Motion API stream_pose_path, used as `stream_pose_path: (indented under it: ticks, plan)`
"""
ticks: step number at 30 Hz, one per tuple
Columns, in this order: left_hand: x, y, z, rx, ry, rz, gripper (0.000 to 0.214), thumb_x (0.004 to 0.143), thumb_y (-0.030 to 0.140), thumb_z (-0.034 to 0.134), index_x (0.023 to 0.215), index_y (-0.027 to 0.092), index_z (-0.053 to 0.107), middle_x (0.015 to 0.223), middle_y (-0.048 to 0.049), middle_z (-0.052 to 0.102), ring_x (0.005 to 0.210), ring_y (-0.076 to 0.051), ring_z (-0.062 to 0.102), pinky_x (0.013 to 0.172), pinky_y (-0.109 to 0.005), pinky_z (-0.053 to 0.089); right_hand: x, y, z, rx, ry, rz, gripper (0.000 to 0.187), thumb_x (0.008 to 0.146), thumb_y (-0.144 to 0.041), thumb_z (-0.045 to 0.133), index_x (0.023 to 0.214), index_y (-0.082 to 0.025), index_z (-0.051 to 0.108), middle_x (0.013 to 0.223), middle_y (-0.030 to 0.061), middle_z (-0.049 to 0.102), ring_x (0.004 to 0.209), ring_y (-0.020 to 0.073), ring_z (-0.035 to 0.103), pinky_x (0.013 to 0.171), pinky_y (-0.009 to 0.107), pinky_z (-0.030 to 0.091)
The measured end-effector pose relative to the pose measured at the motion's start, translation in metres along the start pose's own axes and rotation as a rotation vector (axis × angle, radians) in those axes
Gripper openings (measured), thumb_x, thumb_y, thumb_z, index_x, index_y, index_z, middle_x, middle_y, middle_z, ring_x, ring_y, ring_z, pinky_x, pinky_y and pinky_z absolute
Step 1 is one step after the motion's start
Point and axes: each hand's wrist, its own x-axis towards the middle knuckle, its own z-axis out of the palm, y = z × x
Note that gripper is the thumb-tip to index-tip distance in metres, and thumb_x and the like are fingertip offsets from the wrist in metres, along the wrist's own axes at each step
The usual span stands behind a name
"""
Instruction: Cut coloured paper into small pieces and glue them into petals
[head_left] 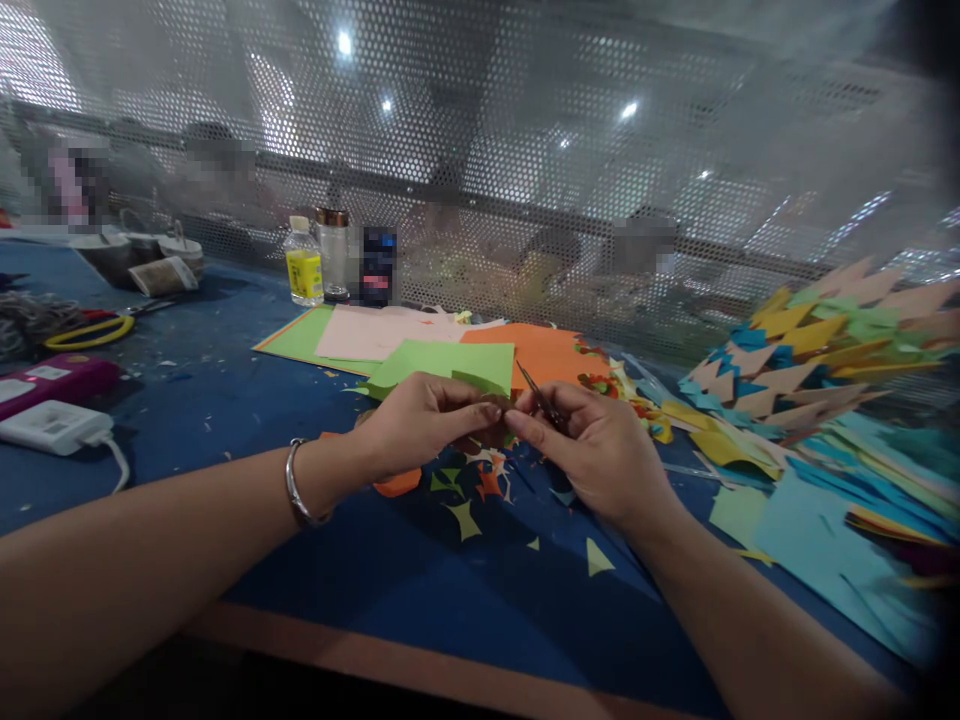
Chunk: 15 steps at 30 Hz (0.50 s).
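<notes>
Coloured paper scraps (pixel 480 490) litter a blue table (pixel 225 400) as the left hand (pixel 420 420) pinches a small dark paper piece (pixel 493 408) just above them. The right hand (pixel 592 450) grips what seem slim scissors (pixel 534 388) touching it. Short snips near the pinch would likely keep the cut clean.

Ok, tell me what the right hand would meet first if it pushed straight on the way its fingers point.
The right hand, holding a thin metal tool, points left at the small dark paper piece pinched by the left hand; it would probably meet that piece first, almost at once.
</notes>
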Motion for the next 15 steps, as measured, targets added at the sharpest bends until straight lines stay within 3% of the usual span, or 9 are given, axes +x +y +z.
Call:
stream_pose_path:
  ticks: [3,8,15]
  plan:
    - [-0.0001,0.0012,0.0003,-0.017,-0.002,0.03,0.015,0.085,0.025,0.061,0.079,0.013,0.069,0.074,-0.0031,0.072,0.07,-0.011,0.068,0.069,-0.024,0.053,-0.001,-0.0007,-0.0013,0.018,-0.039,0.023,0.031,0.081,-0.047,0.067,0.075,-0.017,0.062,0.064,-0.002,0.049,0.056,0.0094,0.042,0.051,0.022,0.037]
    - [0.0037,0.0012,-0.0046,0.058,0.059,0.101,0.015,0.085,0.022,0.06,0.08,0.011,0.068,0.071,-0.0014,0.068,0.066,-0.009,0.065,0.065,-0.021,0.052,-0.0032,0.0029,-0.0025,0.052,-0.077,0.112,0.043,0.088,-0.058,0.054,0.076,-0.018,0.06,0.055,-0.0061,0.033,0.045,0.0061,0.028,0.041,0.022,0.02]
    - [0.0049,0.0029,-0.0093,0.095,0.069,0.183,0.017,0.086,0.025,0.057,0.083,0.01,0.065,0.075,-0.0031,0.067,0.071,-0.009,0.064,0.07,-0.022,0.054,-0.0023,0.0044,-0.0038,0.06,-0.147,0.218,0.048,0.087,-0.063,0.052,0.072,-0.017,0.059,0.053,-0.0066,0.032,0.041,0.0049,0.025,0.04,0.023,0.015]
